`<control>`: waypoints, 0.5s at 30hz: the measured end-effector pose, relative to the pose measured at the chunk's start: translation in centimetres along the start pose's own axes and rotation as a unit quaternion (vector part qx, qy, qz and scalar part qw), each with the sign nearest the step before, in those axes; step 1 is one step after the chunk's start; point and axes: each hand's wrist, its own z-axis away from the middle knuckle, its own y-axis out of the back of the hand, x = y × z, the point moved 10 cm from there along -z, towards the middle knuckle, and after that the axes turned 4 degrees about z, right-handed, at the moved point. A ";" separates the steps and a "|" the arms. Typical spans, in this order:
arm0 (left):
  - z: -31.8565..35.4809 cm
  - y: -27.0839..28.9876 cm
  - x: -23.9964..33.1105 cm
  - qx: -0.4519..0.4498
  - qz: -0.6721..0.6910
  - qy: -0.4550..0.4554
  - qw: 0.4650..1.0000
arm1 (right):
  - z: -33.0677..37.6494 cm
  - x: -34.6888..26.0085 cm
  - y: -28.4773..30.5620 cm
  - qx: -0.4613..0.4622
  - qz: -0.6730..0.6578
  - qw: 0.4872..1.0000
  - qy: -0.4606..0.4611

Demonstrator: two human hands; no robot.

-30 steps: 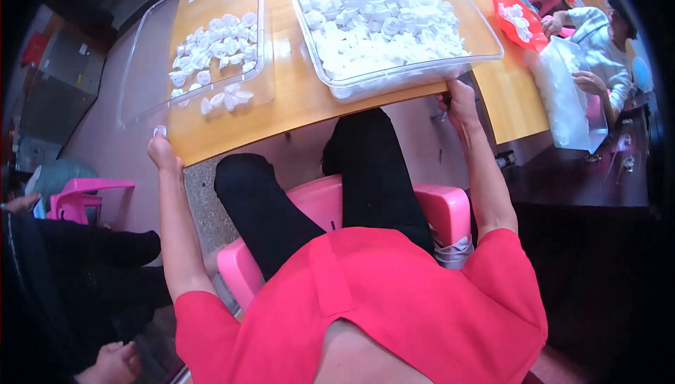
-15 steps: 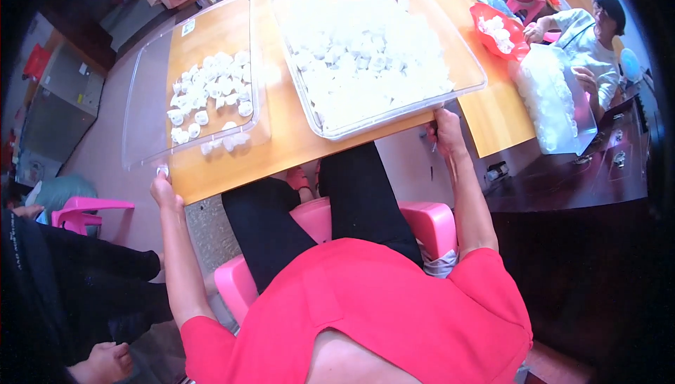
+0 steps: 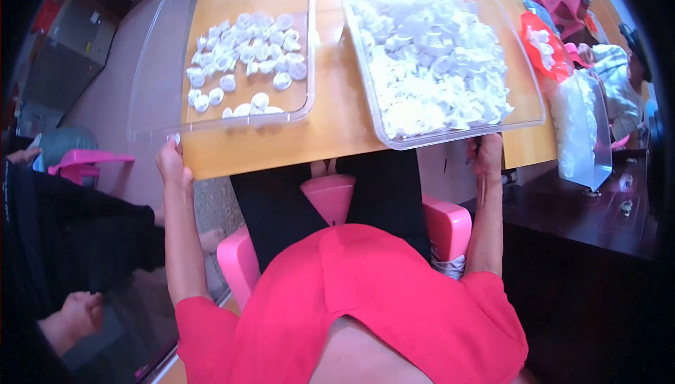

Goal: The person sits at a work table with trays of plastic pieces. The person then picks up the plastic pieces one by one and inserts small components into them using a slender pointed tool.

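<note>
My left hand (image 3: 173,162) is closed at the front left corner of the wooden table (image 3: 281,146), with a small white spot at its fingertips. At the front right corner, my right hand (image 3: 487,153) is closed on the table's edge, just under the rim of a clear plastic tray (image 3: 450,136). A big heap of small white plastic pieces (image 3: 436,53) fills that tray. To the left, another clear tray (image 3: 232,122) overhangs the table's side, holding a smaller spread of white round pieces (image 3: 260,50).
On the right are a red dish (image 3: 545,48) with white pieces, a clear bin (image 3: 578,131) and a dark wooden surface (image 3: 619,222). A co-worker (image 3: 619,81) sits there. At left, another person's hand (image 3: 79,314) shows near a pink stool (image 3: 88,162). I sit on a pink chair (image 3: 448,229).
My view has shifted, so the table and trays sit farther right and higher in the picture. Both my hands stay at the table's front corners.
</note>
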 end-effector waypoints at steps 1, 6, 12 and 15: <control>-0.5 -0.4 -0.2 -0.012 0.005 0.003 1.000 | -0.2 -0.2 0.0 0.005 0.012 1.000 0.015; -3.1 1.0 0.6 -0.009 0.005 0.003 1.000 | -0.3 1.0 -2.2 0.026 -0.028 0.999 -0.006; 7.6 2.8 3.5 0.036 -0.065 -0.139 0.988 | 3.5 0.1 4.8 0.192 -0.023 0.981 -0.021; 13.9 -2.0 1.7 -0.088 -0.026 -0.107 0.990 | 10.2 -7.8 5.8 0.271 -0.053 0.954 0.119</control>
